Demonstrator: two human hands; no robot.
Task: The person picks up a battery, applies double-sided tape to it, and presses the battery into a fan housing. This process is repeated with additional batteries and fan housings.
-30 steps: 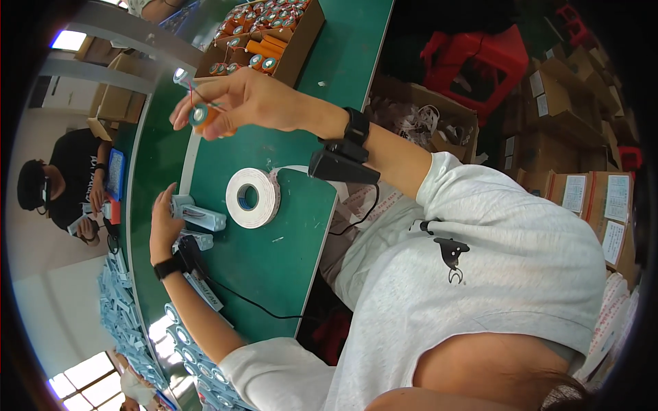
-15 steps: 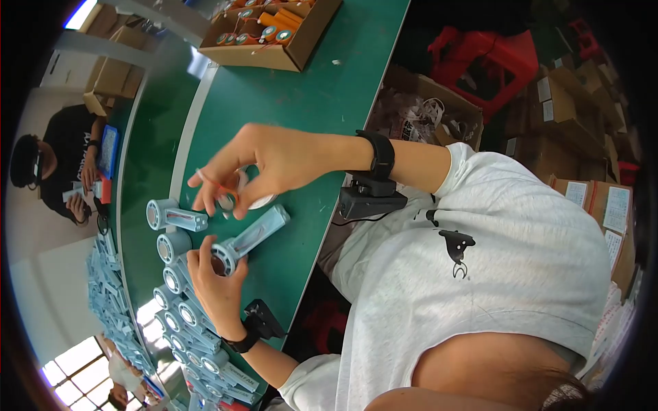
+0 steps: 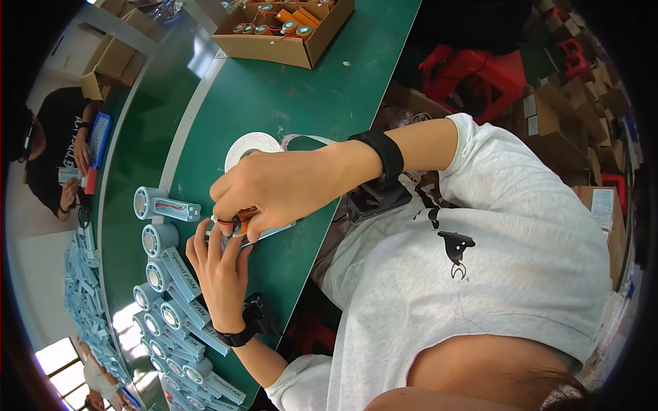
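My right hand [image 3: 264,188] reaches in from the upper right, fingertips pinching a small orange battery [image 3: 241,226] with thin red and black wires. Just below, my left hand [image 3: 221,274] grips a light-blue handheld fan body, its fingers bent close to the right fingertips. Most of that fan is hidden under both hands; only a strip of its handle shows beside the right thumb. Left of the hands lies another light-blue fan [image 3: 175,208] with its handle open and a red wire inside. Behind my right hand is a white roll of tape [image 3: 236,147], partly covered, with a strip trailing off it.
Several light-blue fans [image 3: 159,274] lie in rows at the lower left. A cardboard box [image 3: 291,51] of orange wired batteries stands at the far end of the green table [image 3: 308,96]. Across it, a person handles pale parts beside a blue tray [image 3: 101,140]. A red stool [image 3: 473,75] stands beyond the table edge.
My right hand has come down with the orange battery onto the fan in my left hand. The fan and my left fingers are now more covered. The view has shifted slightly.
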